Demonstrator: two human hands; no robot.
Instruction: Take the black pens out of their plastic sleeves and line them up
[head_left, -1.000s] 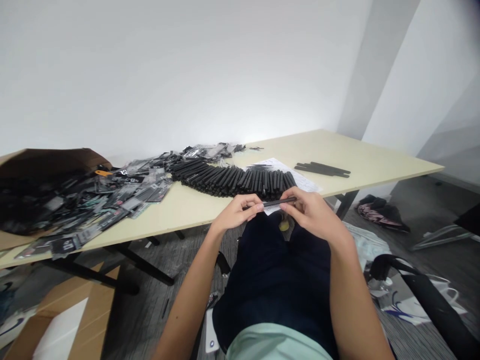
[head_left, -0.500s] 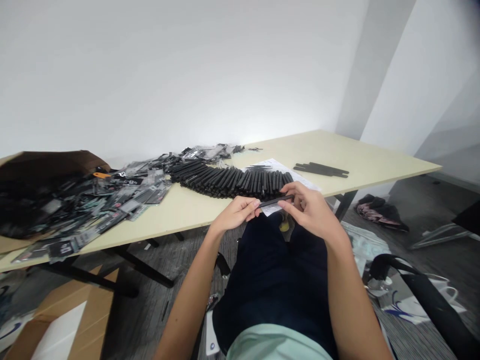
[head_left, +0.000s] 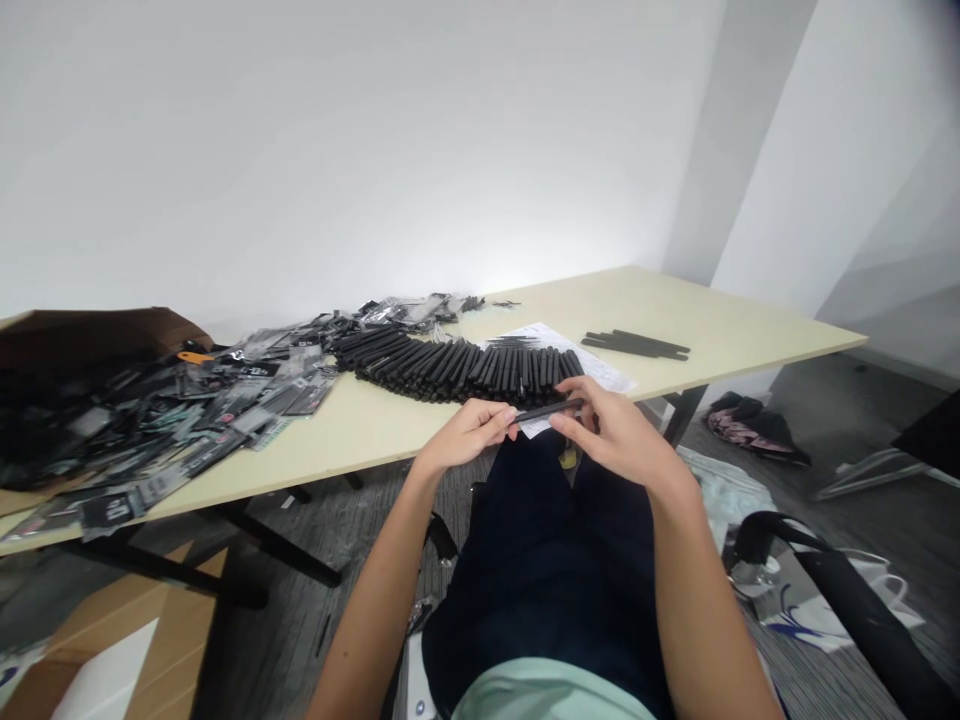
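A slim black stick (head_left: pixel 541 411) is held level between both hands in front of the table edge. My left hand (head_left: pixel 474 430) pinches its left end between thumb and fingers. Around its right end, my right hand (head_left: pixel 600 420) has its thumb and fingers closed. Just beyond the hands lies a long curved row of similar black sticks (head_left: pixel 450 368) on the table. Part of a printed white sheet (head_left: pixel 611 376) shows behind and below the row. Several flat black sticks (head_left: pixel 636 345) lie apart to the right.
Plastic packets (head_left: pixel 247 400) are heaped on the left of the pale table (head_left: pixel 375 425), spilling from a brown box (head_left: pixel 112 326). An open carton (head_left: pixel 176 640) stands on the floor at left. A black chair armrest (head_left: pixel 847 590) and a white bag (head_left: pixel 810 610) are at right.
The view has shifted slightly. Both hands still hold the stick in nearly the same place, with the right fingers a little changed around its end.
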